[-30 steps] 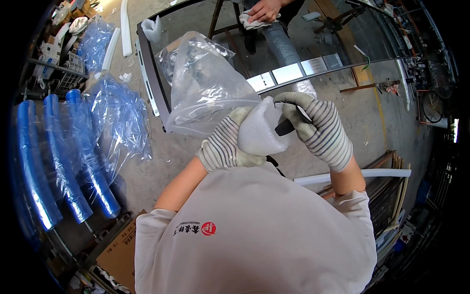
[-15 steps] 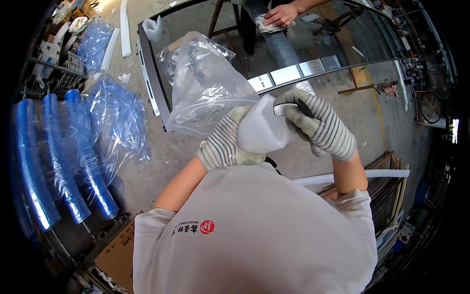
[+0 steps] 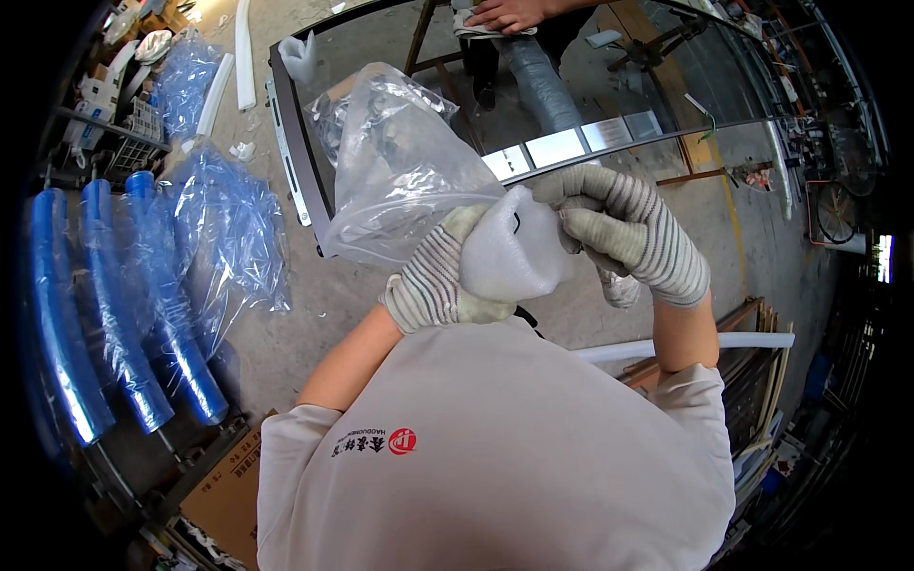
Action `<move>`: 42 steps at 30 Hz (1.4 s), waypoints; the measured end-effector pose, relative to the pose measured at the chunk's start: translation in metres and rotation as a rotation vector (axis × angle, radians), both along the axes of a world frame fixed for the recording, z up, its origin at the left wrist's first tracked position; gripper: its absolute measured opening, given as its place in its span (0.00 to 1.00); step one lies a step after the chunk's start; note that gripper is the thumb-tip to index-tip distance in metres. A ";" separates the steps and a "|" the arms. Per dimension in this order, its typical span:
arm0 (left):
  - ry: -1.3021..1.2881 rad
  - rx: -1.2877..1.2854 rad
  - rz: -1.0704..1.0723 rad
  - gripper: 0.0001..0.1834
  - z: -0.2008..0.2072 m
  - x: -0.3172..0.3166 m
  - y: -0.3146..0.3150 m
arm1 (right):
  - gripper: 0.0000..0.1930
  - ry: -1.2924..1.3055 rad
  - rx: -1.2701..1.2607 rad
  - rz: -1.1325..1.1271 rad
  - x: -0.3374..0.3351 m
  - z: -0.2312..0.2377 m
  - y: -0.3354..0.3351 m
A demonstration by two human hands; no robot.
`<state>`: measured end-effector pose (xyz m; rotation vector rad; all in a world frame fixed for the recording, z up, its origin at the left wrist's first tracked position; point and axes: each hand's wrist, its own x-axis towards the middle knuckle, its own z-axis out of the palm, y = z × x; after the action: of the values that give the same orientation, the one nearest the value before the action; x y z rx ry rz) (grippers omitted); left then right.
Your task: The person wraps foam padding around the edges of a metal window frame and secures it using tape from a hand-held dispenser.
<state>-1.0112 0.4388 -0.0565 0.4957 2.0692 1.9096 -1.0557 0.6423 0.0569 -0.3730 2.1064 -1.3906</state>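
Note:
My left hand (image 3: 440, 276), in a striped knit glove, is closed around a white foam pouch (image 3: 514, 257) in front of my chest. A small dark edge shows in the pouch's mouth; the rest of that piece is hidden. My right hand (image 3: 636, 228), gloved alike, has its fingers curled at the pouch's right rim. What its fingertips pinch is hidden. Below that palm a shiny, crinkled bit shows, too little to name. A large clear plastic bag (image 3: 400, 162) lies just beyond my left hand, on a dark-framed glass panel (image 3: 314, 181).
Another person's hand (image 3: 509, 14) presses a cloth on the panel's far side. Blue film rolls (image 3: 71, 314) stand at the left beside crumpled blue film (image 3: 228, 228). A cardboard box (image 3: 224, 495) sits lower left. A white foam strip (image 3: 685, 344) and wooden slats (image 3: 762, 381) lie at the right.
The black-and-silver piece in my right hand has gone into the foam pouch, nearly out of sight. My right hand has shifted slightly right. The other person's hand with the cloth has moved left and away.

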 end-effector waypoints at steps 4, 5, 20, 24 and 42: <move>0.099 0.060 -0.026 0.55 -0.010 0.002 -0.005 | 0.16 -0.405 -0.611 -0.237 -0.016 -0.036 0.016; 0.200 0.056 -0.019 0.56 -0.017 0.003 -0.010 | 0.16 -0.539 -0.712 -0.421 -0.014 -0.040 0.013; -0.002 0.776 0.406 0.62 0.010 0.032 -0.095 | 0.09 -0.460 -0.296 -0.014 0.040 -0.114 -0.054; 0.038 0.698 0.414 0.51 -0.001 0.044 -0.100 | 0.13 0.485 0.496 0.200 0.003 -0.142 -0.112; 0.090 0.561 0.297 0.60 -0.026 0.065 -0.127 | 0.16 0.558 0.492 0.316 -0.041 -0.218 -0.137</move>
<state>-0.9464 0.3115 -0.0826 0.4081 1.7082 2.7057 -1.0968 0.5049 -0.1611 -0.9167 2.5855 -0.5912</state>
